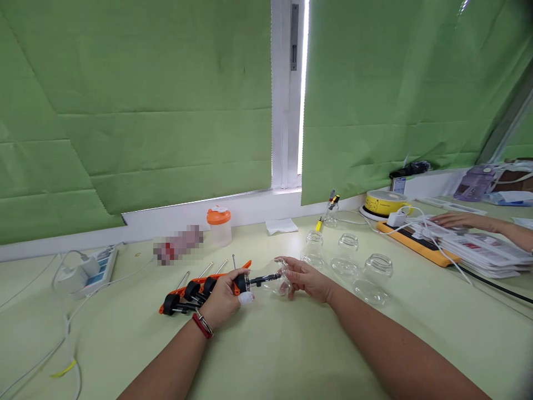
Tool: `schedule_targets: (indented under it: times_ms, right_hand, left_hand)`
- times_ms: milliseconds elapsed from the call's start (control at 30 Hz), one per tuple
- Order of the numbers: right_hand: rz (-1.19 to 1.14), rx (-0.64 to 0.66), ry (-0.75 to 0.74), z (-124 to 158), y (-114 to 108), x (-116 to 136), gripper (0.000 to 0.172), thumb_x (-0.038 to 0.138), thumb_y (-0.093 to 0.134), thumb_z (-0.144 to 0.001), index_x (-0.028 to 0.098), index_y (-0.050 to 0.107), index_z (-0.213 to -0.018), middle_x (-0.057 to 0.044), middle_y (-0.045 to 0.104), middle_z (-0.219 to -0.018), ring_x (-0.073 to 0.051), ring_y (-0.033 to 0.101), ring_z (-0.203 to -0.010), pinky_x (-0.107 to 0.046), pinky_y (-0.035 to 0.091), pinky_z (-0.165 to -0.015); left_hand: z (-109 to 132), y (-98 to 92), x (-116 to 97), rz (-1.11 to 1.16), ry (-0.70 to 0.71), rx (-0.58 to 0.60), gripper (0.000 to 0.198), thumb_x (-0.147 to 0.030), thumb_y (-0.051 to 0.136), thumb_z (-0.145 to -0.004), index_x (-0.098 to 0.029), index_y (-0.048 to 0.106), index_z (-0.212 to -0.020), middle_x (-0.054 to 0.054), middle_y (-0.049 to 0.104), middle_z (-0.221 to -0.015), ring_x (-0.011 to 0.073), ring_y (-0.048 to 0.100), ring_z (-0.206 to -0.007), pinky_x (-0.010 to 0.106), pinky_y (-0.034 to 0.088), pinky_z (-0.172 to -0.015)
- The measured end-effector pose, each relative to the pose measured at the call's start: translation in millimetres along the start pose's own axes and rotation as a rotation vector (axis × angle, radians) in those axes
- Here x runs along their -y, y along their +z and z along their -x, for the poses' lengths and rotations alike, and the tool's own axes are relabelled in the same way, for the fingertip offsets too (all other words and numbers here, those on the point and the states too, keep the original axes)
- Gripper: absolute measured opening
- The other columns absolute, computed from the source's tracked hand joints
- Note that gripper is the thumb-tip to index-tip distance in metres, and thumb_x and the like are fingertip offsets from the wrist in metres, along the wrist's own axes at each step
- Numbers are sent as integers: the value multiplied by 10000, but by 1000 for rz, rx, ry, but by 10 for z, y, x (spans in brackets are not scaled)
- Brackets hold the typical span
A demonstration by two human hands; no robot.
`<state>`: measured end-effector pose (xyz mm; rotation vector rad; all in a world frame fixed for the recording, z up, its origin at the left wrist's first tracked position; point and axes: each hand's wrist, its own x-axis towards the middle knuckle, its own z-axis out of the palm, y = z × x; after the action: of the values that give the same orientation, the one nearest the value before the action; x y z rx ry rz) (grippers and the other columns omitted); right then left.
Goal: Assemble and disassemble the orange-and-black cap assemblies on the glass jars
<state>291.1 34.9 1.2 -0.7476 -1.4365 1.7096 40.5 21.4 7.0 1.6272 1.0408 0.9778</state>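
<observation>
Nearest: two bare forearms reach in from the bottom edge over the pale green tabletop; left hand, red band at the wrist and a white wrap on one fingertip, has its grip clamped on the black-and-orange handle of a screwdriver, shaft pointing right; right hand holds a small clear glass jar lying on its side just off the tabletop, fingers curled round it, grip closed on the jar; the screwdriver tip looks to sit at or inside the jar mouth, cannot tell which; judged step: tool being fed into the jar, mid-insertion; next move calls for keeping shaft and jar mouth in line and holding the jar steady, since clear glass gives little edge to aim at; just left of the left hand, an orange holder with more black-handled screwdrivers, shafts pointing away; beyond the right hand, three more clear glass jars stand upright, near each other; further back, a small plastic cup with orange lid, a white tissue, a white power strip with cables; a blurred-out object is unreadable; far right, another person's hand rests on stacked papers beside a yellow round tin; green curtains cover the window; the jar's outline is mostly hidden by the fingers.
</observation>
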Motion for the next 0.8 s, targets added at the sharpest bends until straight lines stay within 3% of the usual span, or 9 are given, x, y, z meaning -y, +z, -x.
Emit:
schedule_targets:
  times_ms: [267, 800]
  right_hand:
    - [27, 4, 20, -22, -17, -31, 510, 430, 589, -790, 229, 439, -1234, -36, 571, -836, -178, 642, -653, -266, 499, -476]
    - [69, -40, 68, -26, 28, -37, 423, 532, 508, -799, 220, 476, -1083, -31, 598, -815, -127, 602, -489, -232, 463, -400]
  left_hand:
    - [-1, -1, 15, -23, 9, 13, 605, -228, 762, -566, -155, 551, -1129, 56, 597, -916, 140, 510, -758, 254, 442, -693]
    - [6, -2, 12, -64, 17, 10, 603, -196, 756, -564, -135, 548, -1127, 43, 589, -874, 134, 509, -751, 244, 439, -692]
